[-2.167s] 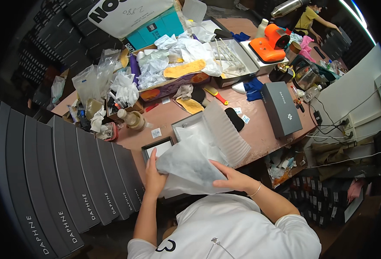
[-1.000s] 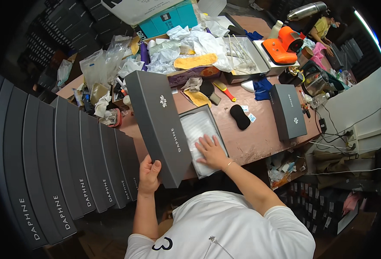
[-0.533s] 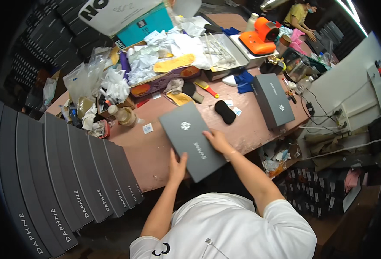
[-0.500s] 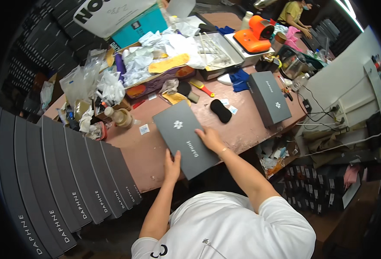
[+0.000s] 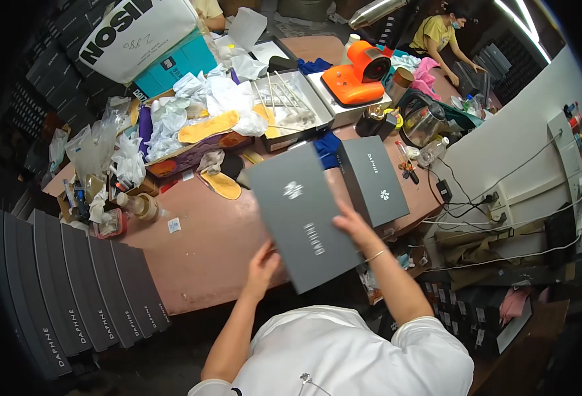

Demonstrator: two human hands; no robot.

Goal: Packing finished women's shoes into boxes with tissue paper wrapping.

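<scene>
The closed grey box has just swung right over the table, nearer a second box; its packing looks finished. The right hand clasps its right edge; the left hand curls by its left, grip too blurred to tell.

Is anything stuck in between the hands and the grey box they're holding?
No, nothing visible is in between. The left hand is at the left edge of the held box, and the right hand is at its right edge. The other grey box is farther right, not in between.
</scene>
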